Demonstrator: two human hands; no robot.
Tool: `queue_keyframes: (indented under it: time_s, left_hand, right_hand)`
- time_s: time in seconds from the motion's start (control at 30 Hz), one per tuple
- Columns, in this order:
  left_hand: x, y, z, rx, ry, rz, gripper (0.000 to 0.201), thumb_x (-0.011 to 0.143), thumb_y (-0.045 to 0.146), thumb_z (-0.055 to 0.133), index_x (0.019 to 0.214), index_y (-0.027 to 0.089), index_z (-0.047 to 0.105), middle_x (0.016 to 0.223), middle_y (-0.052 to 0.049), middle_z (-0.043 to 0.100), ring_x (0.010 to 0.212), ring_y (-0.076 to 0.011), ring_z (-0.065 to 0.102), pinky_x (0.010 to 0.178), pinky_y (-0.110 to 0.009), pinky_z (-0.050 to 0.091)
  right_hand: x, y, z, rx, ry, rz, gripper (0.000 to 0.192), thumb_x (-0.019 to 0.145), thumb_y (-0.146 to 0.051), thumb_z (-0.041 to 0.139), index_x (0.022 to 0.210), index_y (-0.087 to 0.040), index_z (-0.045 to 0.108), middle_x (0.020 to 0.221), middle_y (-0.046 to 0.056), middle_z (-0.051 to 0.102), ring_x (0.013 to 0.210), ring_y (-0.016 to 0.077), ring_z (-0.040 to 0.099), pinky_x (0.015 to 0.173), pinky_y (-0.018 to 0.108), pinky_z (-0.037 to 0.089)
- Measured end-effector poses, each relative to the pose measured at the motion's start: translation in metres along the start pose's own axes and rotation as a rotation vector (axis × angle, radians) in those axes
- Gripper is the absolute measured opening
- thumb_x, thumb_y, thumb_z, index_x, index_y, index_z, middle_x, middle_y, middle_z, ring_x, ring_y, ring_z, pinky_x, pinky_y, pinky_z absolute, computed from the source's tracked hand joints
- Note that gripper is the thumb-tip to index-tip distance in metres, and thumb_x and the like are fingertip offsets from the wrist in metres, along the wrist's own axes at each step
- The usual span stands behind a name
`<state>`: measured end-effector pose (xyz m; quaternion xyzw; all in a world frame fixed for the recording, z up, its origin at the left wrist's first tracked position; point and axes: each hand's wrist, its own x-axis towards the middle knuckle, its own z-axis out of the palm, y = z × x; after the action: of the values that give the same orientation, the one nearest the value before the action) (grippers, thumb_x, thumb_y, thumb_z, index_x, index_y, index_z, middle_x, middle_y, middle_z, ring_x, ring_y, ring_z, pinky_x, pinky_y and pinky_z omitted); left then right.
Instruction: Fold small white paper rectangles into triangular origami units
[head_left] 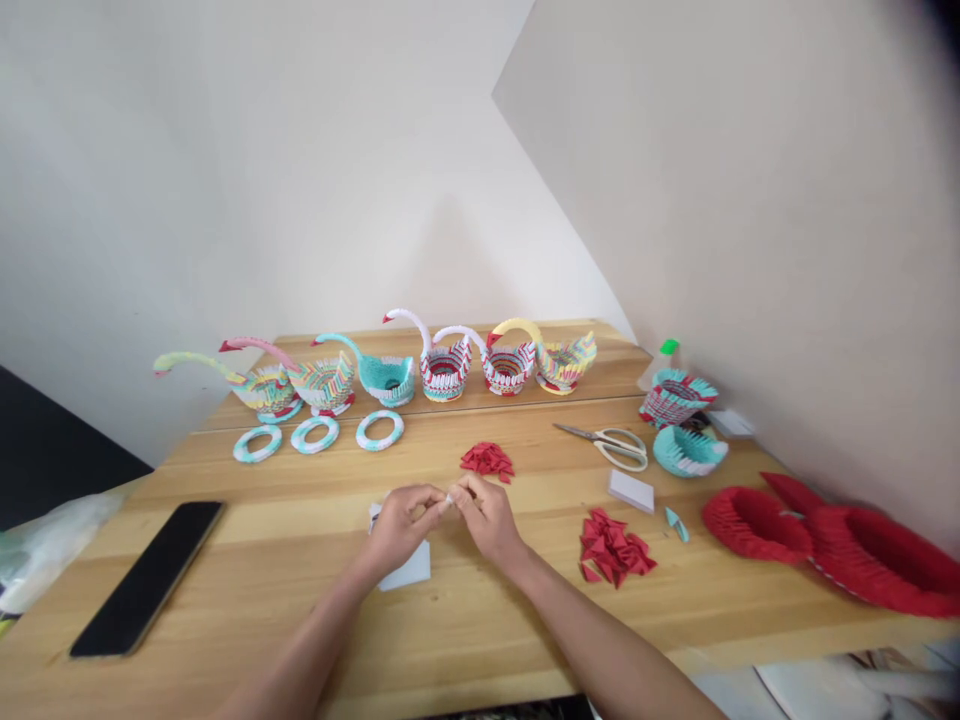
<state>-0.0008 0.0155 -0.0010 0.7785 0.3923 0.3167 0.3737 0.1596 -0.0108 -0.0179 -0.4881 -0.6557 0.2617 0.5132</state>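
My left hand (405,520) and my right hand (484,515) meet over the middle of the table, fingertips pinched together. Between them shows a small white piece of paper (450,498); its folds are too small to make out. Beneath my left wrist lie white paper sheets (406,572), partly covered by the hand. Just beyond my right hand is a small pile of folded red paper triangles (487,460). A larger pile of red paper triangles (615,548) lies to the right of my right forearm.
Several folded-paper swans (390,378) line the back, with three paper rings (316,434) before the left ones. Scissors (619,450), a white paper stack (631,491), a turquoise paper bowl (686,455) and red paper pieces (862,555) stand right. A black phone (150,580) lies left.
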Motion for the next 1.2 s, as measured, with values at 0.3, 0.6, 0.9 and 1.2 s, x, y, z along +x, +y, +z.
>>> queue_keyframes:
  time_s: [0.3, 0.6, 0.9, 1.2]
  left_hand:
    - [0.0030, 0.0011, -0.0012, -0.113, 0.089, -0.110, 0.028, 0.083, 0.037, 0.051, 0.067, 0.015, 0.058, 0.058, 0.002, 0.053, 0.056, -0.0104, 0.048, 0.057, -0.020, 0.038]
    - [0.0023, 0.0000, 0.0008, -0.138, 0.055, -0.101, 0.025, 0.085, 0.034, 0.049, 0.071, 0.015, 0.057, 0.062, 0.002, 0.054, 0.060, -0.0106, 0.048, 0.060, -0.020, 0.039]
    - [0.0012, -0.0012, 0.0044, -0.007, 0.005, -0.071, 0.019, 0.083, 0.027, 0.050, 0.071, 0.015, 0.060, 0.063, 0.001, 0.057, 0.060, -0.0111, 0.049, 0.058, -0.020, 0.036]
    - [0.0022, -0.0040, 0.0044, -0.015, 0.029, -0.037, 0.018, 0.082, 0.028, 0.054, 0.072, 0.015, 0.063, 0.066, 0.000, 0.062, 0.063, -0.0117, 0.052, 0.062, -0.020, 0.037]
  right_hand:
    - [0.0059, -0.0008, -0.0042, 0.120, -0.060, 0.093, 0.025, 0.090, -0.035, 0.048, 0.073, -0.018, 0.057, 0.060, -0.002, 0.054, 0.055, 0.0111, 0.049, 0.052, 0.021, 0.037]
    - [0.0054, -0.0033, -0.0039, 0.050, -0.017, 0.094, 0.027, 0.088, -0.033, 0.049, 0.066, -0.018, 0.054, 0.057, -0.003, 0.050, 0.053, 0.0106, 0.045, 0.051, 0.021, 0.034]
    - [0.0058, 0.0043, -0.0020, -0.049, -0.059, 0.042, 0.026, 0.088, -0.030, 0.050, 0.067, -0.017, 0.057, 0.062, -0.001, 0.058, 0.059, 0.0121, 0.052, 0.058, 0.022, 0.038]
    - [0.0032, 0.0020, -0.0013, -0.097, -0.033, 0.049, 0.027, 0.089, -0.032, 0.048, 0.068, -0.018, 0.055, 0.062, -0.001, 0.057, 0.057, 0.0118, 0.050, 0.054, 0.022, 0.035]
